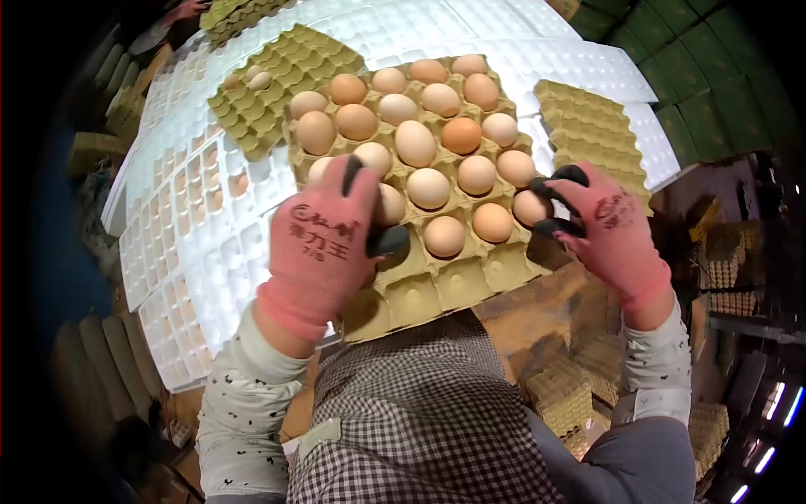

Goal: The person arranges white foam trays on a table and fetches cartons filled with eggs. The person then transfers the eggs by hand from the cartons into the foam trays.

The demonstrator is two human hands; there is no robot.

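Note:
A pulp egg tray (414, 294) full of brown and pale eggs lies before me, with bare cups along its near edge. My left hand (323, 239), in a pink glove with black fingertips, reaches over its left side. Its thumb and fingers curl around a light egg (390, 205), partly hidden by the glove. At the tray's right edge, my right hand (609, 223), gloved alike, has its thumb and fingers closed about another egg (530, 207). Further up the tray, a darker brown egg (462, 135) stands among paler ones.
White foam trays (227, 277) cover the table, some with eggs in their cups. One pulp tray (285, 80) at upper left bears a few small eggs; another pulp tray (592, 130) lies at right. Green boxes (697, 76) are stacked at far right, and stacked pulp trays (562, 395) stand below.

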